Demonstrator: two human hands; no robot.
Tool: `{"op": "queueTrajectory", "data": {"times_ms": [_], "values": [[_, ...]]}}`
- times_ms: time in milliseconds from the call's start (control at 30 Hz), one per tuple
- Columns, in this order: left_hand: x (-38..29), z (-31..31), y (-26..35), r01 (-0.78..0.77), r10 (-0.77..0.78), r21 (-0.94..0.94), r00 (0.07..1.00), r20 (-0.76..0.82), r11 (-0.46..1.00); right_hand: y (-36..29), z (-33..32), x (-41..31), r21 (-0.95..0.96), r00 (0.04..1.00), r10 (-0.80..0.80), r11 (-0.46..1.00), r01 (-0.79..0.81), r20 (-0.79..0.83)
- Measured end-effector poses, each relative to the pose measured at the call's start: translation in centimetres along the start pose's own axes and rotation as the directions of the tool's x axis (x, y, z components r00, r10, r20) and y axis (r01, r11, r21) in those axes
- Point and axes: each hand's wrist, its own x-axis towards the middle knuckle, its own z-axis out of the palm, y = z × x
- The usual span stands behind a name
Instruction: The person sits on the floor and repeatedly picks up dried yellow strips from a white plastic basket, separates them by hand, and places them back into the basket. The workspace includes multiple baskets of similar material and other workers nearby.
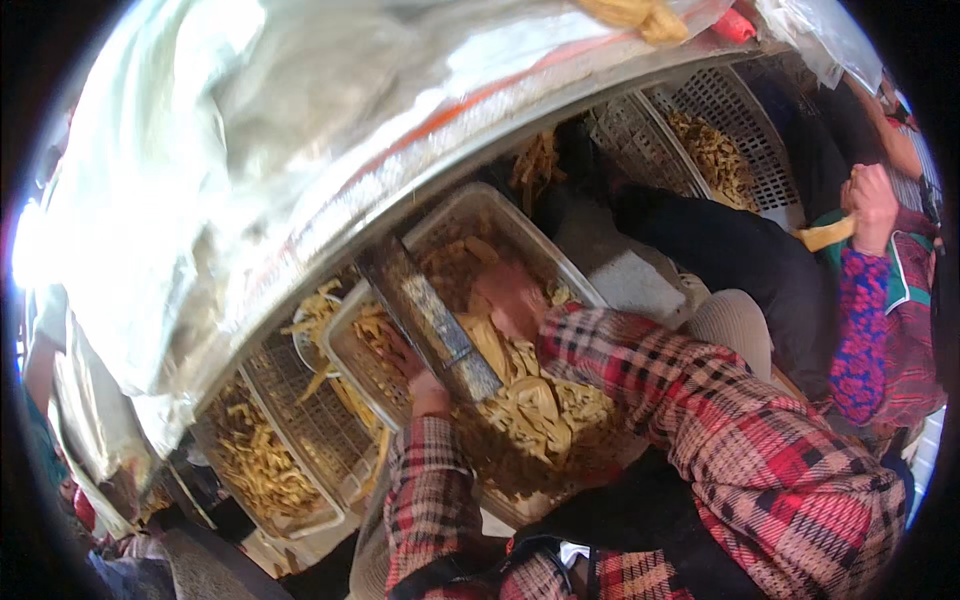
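A plastic crate (487,196) stands before me, with a dark board that carries a metal plate (450,337) lying across it. My right hand (514,296) is over the crate, right of the board, blurred; whether it grips anything is unclear. Just below it lie pale yellowish strips and folded pieces (532,405) of what looks like a preserved vegetable. My left hand (412,364) is left of the board, at a smaller crate (375,401) that holds brownish strips (371,330). Its fingers are partly hidden by the board's edge.
Perforated plastic baskets of cut strips (262,469) stand at the lower left, beside a white bowl (304,349). Another basket (757,112) is at the upper right. A table edge with plastic sheeting (300,97) overhangs the work. At right, a co-worker's hand (874,202) holds a yellowish piece.
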Motion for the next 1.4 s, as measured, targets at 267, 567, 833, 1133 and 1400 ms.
{"op": "queueTrajectory", "data": {"times_ms": [267, 567, 833, 1133, 1400], "values": [[0.8, 1.4, 2.1, -0.169, 0.137, -0.172, 0.974, -0.182, 0.971, 3.9, 2.7, -5.6, -0.253, 0.985, 0.034, 0.967, 0.009, 0.167], [-10.7, 0.0, 3.2, 0.148, -0.146, 0.270, 0.989, -0.027, 0.951, -0.6, 0.6, -6.2, 0.064, 0.987, 0.080, 0.994, -0.089, 0.139], [-19.3, 3.2, 4.3, 0.175, -0.238, 0.336, 0.959, 0.153, 0.925, -4.4, 4.2, -12.9, 0.063, 0.817, -0.518, 0.852, 0.520, 0.254], [-18.8, 6.9, 1.5, 0.264, -0.264, 0.055, 0.964, 0.005, 0.963, -3.8, 6.5, -11.0, -0.007, 0.741, -0.446, 0.855, 0.519, 0.503], [-12.3, -0.6, 6.2, 0.453, -0.455, -0.074, 0.851, -0.261, 0.889, -9.6, 0.0, 2.8, 0.373, 0.851, -0.496, 0.833, 0.409, 0.174]]}}
